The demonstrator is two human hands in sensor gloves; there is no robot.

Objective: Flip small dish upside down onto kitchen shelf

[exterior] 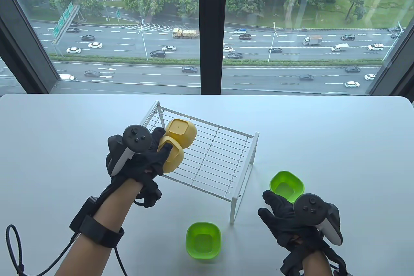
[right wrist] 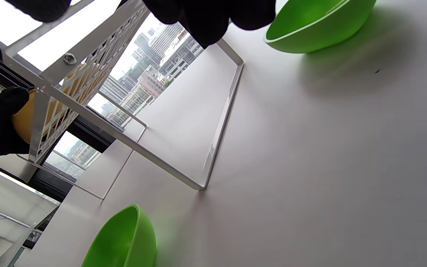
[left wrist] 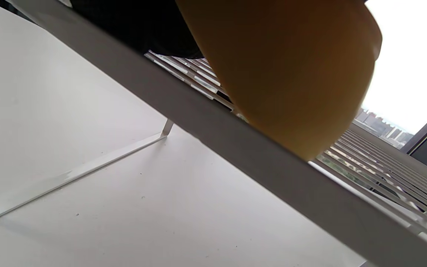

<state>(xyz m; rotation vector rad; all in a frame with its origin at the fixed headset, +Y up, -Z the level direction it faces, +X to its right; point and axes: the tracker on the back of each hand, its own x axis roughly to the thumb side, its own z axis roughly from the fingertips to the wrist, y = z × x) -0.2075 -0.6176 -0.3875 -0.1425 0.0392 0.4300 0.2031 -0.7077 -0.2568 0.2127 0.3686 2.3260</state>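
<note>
A white wire shelf [exterior: 212,159] stands mid-table. One yellow dish [exterior: 181,131] lies upside down on its left part. My left hand [exterior: 154,156] grips a second yellow dish [exterior: 173,156], base up, at the shelf's front left edge; in the left wrist view this yellow dish [left wrist: 291,74] touches the shelf's front bar [left wrist: 235,148]. Two green dishes sit upright on the table, one [exterior: 203,239] in front of the shelf, one [exterior: 287,186] to its right. My right hand [exterior: 278,214] hovers just in front of the right green dish [right wrist: 317,26], fingers relaxed, holding nothing.
The white table [exterior: 339,146] runs back to a large window [exterior: 207,30]. The shelf's right leg [exterior: 241,188] stands between the two green dishes. In the right wrist view the shelf's foot frame [right wrist: 213,148] rests flat on the table.
</note>
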